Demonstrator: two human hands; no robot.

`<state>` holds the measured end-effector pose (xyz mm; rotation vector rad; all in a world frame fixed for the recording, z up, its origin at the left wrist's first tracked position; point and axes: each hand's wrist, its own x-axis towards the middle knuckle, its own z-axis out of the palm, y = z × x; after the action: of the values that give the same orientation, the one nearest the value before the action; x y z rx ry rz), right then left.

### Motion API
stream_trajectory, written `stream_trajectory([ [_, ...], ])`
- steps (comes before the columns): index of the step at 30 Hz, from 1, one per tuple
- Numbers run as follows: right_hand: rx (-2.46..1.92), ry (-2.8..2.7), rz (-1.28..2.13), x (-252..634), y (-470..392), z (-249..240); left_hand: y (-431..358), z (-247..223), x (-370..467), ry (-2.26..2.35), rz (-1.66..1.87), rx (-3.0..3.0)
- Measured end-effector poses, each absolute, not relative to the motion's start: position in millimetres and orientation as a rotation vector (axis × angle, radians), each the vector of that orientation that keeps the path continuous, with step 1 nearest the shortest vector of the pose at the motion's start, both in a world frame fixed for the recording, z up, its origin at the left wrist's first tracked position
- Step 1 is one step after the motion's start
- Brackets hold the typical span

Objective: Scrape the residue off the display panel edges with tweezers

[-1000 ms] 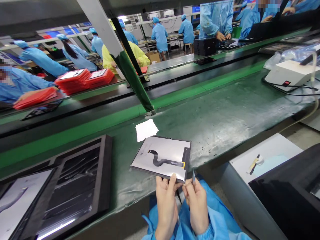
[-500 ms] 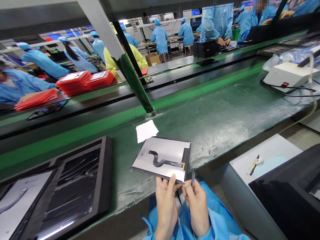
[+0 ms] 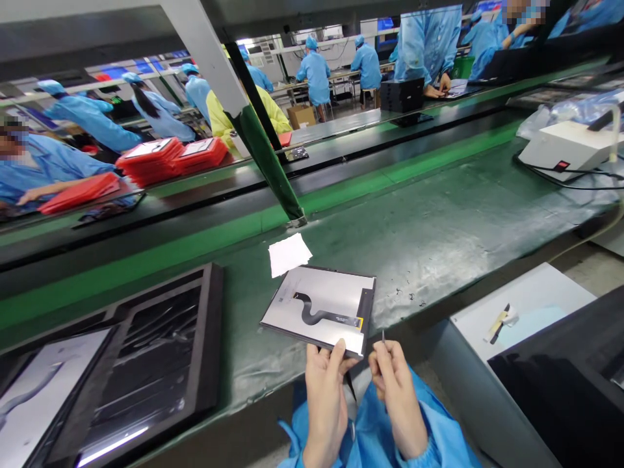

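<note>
A flat display panel (image 3: 285, 312) with a silver back and a curved black ribbon cable (image 3: 308, 313) lies over the green bench. Its near edge is gripped by my left hand (image 3: 325, 396), thumb on top and fingers beneath. Just right of the panel's near corner, and apart from it, my right hand (image 3: 397, 390) pinches a thin metal tool, probably tweezers (image 3: 383, 336), with the tip pointing up. White paper sheets (image 3: 289, 254) touch the panel's far edge.
A black foam tray (image 3: 209, 338) with another panel (image 3: 53, 377) stands at left. A white device (image 3: 565, 153) with cables is at right. Below it, a white box (image 3: 541, 299) holds small items. Co-workers in blue sit beyond the conveyor, near red stacks (image 3: 151, 162).
My right hand has moved right, away from the panel's corner, with the tool. My left hand still holds the panel. The whole view has shifted slightly.
</note>
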<state>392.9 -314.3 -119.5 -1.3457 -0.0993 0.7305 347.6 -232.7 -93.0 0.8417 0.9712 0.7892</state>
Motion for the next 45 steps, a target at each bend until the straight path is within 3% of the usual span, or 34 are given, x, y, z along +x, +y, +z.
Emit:
stream_trajectory([
  [7, -1.753, -0.928, 0.270, 423, -351, -104, -232, -93, 346, 0.962, 0.787, 0.853],
  [12, -1.912, -1.120, 0.035, 430, -356, -101, -233, -93, 346, 0.965, 0.789, 0.850],
  [30, -2.011, -1.272, -0.046, 436, -353, -94, -233, -92, 345, 0.966, 0.782, 0.861],
  [37, -1.979, -1.166, 0.147, 436, -353, -92, -234, -92, 345, 0.949, 0.776, 0.882],
  [45, -1.543, -0.609, 0.935, 453, -343, -99, -234, -90, 345, 0.972, 0.776, 0.871],
])
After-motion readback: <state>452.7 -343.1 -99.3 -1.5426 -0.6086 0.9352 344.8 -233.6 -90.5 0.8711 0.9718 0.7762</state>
